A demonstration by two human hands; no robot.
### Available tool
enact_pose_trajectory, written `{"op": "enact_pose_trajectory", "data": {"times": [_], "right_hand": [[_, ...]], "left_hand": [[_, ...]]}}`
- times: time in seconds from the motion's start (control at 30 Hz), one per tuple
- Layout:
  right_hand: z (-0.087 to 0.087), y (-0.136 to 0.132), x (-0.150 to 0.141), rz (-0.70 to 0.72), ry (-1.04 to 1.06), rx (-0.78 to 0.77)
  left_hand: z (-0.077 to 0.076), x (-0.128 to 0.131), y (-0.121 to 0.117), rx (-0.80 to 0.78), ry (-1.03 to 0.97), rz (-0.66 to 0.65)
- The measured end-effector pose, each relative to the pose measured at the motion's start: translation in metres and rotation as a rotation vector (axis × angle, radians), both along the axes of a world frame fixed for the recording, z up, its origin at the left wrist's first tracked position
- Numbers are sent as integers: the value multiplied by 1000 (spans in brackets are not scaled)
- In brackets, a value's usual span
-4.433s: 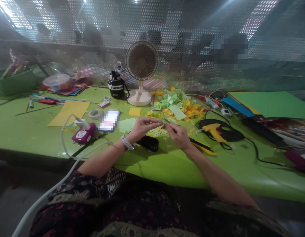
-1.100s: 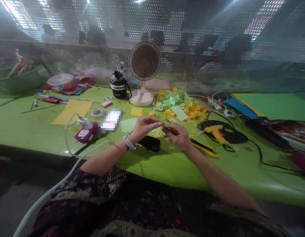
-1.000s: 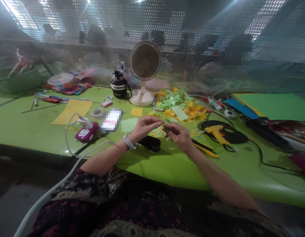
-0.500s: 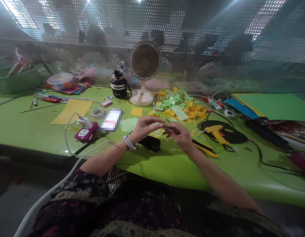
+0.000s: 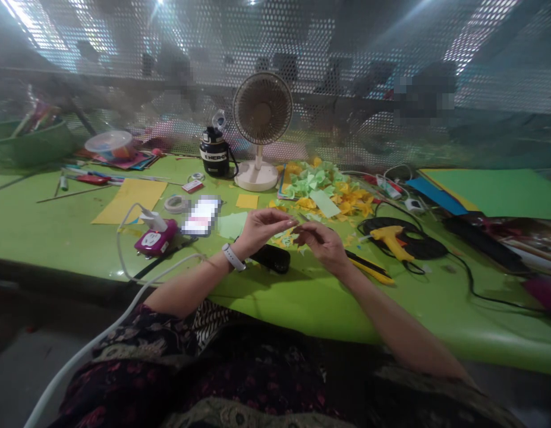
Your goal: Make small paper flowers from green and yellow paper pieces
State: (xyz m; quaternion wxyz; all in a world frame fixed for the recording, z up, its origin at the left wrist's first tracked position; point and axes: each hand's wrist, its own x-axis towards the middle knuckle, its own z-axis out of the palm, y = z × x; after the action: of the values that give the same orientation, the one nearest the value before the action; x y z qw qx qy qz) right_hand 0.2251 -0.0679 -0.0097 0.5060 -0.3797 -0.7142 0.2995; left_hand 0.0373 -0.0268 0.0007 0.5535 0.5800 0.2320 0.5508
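Note:
My left hand (image 5: 263,230) is raised over the table with thumb and fingertips pinched together; whatever is between them is too small to make out. Facing it, my right hand (image 5: 322,242) is also closed in a pinch, its fingertips a small gap from the left ones. What it grips is hidden too. Below and between the hands lie small green and yellow paper scraps (image 5: 286,239). A black case-like object (image 5: 270,258) rests under my left wrist. Beside my right wrist is a yellow and black utility knife (image 5: 371,268).
Behind my hands is a heap of folded green and yellow paper pieces (image 5: 322,184), next to a fan (image 5: 261,113) and a black bottle (image 5: 213,153). A yellow glue gun (image 5: 390,239) lies right. A phone (image 5: 201,215), tape roll (image 5: 176,204) and purple power adapter (image 5: 156,239) are left.
My fingertips, which were together or nearly touching, have drawn slightly apart. Both wrists and the things on the table stay where they were.

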Motion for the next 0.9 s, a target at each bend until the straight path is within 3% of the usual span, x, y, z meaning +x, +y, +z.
{"op": "enact_pose_trajectory", "data": {"times": [0.3,0.53,0.9], "right_hand": [[-1,1,1,-124,-94,170],[1,0,1,-157,-122,200],[0,2,3,-47,-117,136]], "left_hand": [[4,0,-3,-53,-44,-5],[2,1,0,-92,-40,-2],[-1,2,2,-106,-84,-17]]}}
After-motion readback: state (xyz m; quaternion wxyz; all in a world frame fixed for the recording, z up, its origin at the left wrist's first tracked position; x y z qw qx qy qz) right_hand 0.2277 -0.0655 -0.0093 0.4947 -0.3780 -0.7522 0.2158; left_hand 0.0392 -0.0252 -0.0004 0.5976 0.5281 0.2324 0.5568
